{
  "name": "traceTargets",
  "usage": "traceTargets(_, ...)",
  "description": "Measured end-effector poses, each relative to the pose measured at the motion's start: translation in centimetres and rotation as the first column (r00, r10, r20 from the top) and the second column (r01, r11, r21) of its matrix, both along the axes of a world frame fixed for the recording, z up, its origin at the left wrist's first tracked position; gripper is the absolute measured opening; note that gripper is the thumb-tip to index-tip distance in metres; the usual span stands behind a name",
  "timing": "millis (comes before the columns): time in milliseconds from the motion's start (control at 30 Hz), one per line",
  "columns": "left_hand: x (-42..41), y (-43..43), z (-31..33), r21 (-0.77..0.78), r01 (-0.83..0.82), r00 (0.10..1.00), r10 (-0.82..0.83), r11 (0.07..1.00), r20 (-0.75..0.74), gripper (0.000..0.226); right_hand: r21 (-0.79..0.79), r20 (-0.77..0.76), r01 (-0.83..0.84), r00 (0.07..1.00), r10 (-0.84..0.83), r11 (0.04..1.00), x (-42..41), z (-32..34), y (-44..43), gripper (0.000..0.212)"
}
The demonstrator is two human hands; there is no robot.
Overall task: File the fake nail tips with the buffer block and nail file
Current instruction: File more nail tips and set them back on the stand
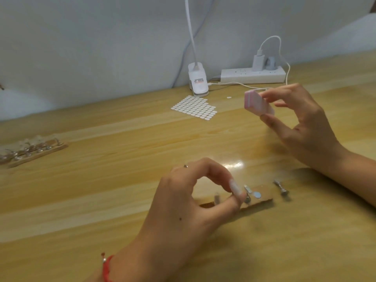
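My right hand holds a pink and white buffer block between fingertips and thumb, raised above the table at the right. My left hand pinches a pale fake nail tip between thumb and forefinger, low over a wooden holder strip. Small metal stands sit on that strip, and one more metal stand is at its right end. No nail file shows in this view.
A second wooden strip with several clear nail tips lies at the far left. A sheet of white adhesive dots, a clip lamp base and a power strip with cables stand at the back by the wall.
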State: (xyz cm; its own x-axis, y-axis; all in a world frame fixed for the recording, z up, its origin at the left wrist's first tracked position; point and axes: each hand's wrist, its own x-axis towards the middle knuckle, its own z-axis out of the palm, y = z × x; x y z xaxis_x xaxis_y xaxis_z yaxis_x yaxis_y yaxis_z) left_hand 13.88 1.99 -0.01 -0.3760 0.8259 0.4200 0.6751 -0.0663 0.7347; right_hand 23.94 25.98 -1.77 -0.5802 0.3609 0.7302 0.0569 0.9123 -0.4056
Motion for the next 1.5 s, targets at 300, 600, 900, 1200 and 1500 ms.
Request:
traceTargets(300, -1.1, -0.3, 1.7, -0.247, -0.017, 0.983, -0.029, 0.969, -0.179, 0.05, 0.012, 0.008, -0.016, 1.0, 0.016, 1.0, 0.1, 0.0, 0.0, 0.038)
traceTargets(600, -6.3, -3.7, 4.2, -0.78, -0.02, 0.957, -0.214, 0.626, -0.196, 0.058, 0.027, -0.003, -0.029, 1.0, 0.029, 0.999, 0.0, 0.0, 0.1, 0.038)
traceTargets(900, -5.7, -2.5, 3.2, -0.53, 0.037, 0.951, -0.192, 0.847, -0.241, 0.012, 0.031, -0.015, -0.041, 0.999, 0.042, 0.999, 0.0, -0.1, -0.2, 0.038)
traceTargets(1200, -4.6, -1.1, 3.2, -0.564, 0.086, 0.958, -0.224, 0.821, -0.181, 0.014, 0.01, 0.001, -0.041, 0.999, 0.041, 0.999, 0.0, 0.2, -0.4, 0.039)
traceTargets(1500, -3.5, -0.4, 4.7, -0.603, -0.012, 0.946, -0.187, 0.798, -0.266, 0.047, -0.015, -0.008, -0.027, 1.0, 0.027, 1.0, -0.1, 0.2, -0.6, 0.039)
